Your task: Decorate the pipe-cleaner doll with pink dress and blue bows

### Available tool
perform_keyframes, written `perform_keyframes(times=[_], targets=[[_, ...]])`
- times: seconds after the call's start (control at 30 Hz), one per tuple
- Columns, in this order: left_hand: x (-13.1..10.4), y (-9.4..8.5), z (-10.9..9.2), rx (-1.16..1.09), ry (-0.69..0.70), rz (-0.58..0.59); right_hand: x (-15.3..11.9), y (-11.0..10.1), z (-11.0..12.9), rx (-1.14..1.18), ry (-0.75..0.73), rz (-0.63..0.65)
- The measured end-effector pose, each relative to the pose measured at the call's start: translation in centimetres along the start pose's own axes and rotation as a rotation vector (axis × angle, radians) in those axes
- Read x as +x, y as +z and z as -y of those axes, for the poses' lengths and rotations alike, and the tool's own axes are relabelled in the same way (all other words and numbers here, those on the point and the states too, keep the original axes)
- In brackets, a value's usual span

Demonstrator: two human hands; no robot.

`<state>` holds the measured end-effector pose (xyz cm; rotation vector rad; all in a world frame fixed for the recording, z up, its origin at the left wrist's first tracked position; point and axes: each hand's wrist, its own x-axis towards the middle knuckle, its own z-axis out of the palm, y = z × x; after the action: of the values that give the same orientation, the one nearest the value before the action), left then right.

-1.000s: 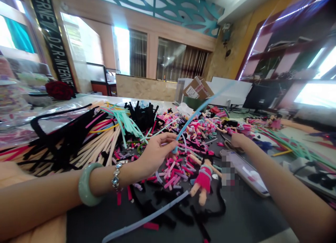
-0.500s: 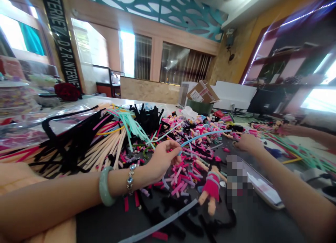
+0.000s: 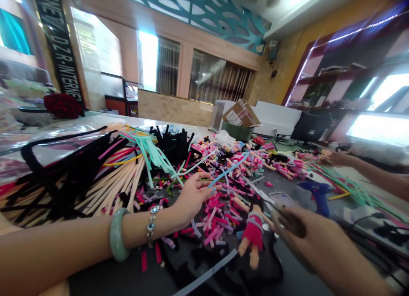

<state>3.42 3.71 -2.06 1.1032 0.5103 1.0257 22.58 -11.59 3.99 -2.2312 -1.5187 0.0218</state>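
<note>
My left hand (image 3: 194, 198), with a jade bangle and a bracelet on its wrist, pinches a light blue fuzzy stem (image 3: 228, 170) that points up and to the right. My right hand (image 3: 306, 232) is wrapped round the handles of a pair of scissors (image 3: 263, 196), whose blades point toward the blue stem without touching it. Between my hands lies a small doll (image 3: 254, 234) in a pink dress. Pink and purple cut pieces (image 3: 214, 217) are scattered beside my left fingertips. A pale stem (image 3: 207, 274) lies below the doll.
Bundles of beige (image 3: 118, 183), black and mint stems (image 3: 153, 153) lie at the left. Many small dolls are heaped at the back. A blue glue gun (image 3: 318, 196) lies at the right. Another person's hand (image 3: 338, 159) is at the far right, near green stems.
My right hand has come nearer, now with the scissors in it, and the glue gun has come into view. The blue stem is turned to a steeper slant. The view has shifted slightly.
</note>
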Motion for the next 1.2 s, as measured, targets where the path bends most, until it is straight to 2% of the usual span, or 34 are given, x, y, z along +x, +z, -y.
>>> perform_keyframes(times=[0.17, 0.27, 0.37, 0.57, 0.77, 0.97, 1.07, 1.2], targets=[[-0.1, 0.4, -0.6, 0.088, -0.029, 0.027, 0.7, 3.5, 1.2, 0.328, -0.062, 0.188], [-0.3, 0.5, -0.7, 0.073, -0.035, 0.019, 0.9, 4.7, 1.4, 0.583, -0.001, 0.375], [-0.4, 0.4, -0.8, 0.06, -0.023, 0.029, 0.4, 5.3, 1.7, 0.673, 0.058, 0.5], [-0.4, 0.3, -1.0, 0.065, 0.04, 0.071, -0.2, 6.1, 1.7, 0.608, 0.051, 0.431], [-0.5, 0.2, -0.6, 0.043, 0.068, 0.145, -0.2, 5.8, 2.0, 0.624, 0.019, 0.476], [-0.9, 0.4, -0.3, -0.013, 0.092, 0.2, -0.3, 6.3, 1.8, 0.649, -0.037, 0.459], [-1.1, 0.5, -0.6, 0.011, 0.102, 0.231, -0.4, 6.4, 1.6, 0.693, -0.041, 0.458], [-1.2, 0.3, -1.1, 0.096, 0.194, 0.313, -0.5, 5.8, 2.0, 0.712, -0.041, 0.459]])
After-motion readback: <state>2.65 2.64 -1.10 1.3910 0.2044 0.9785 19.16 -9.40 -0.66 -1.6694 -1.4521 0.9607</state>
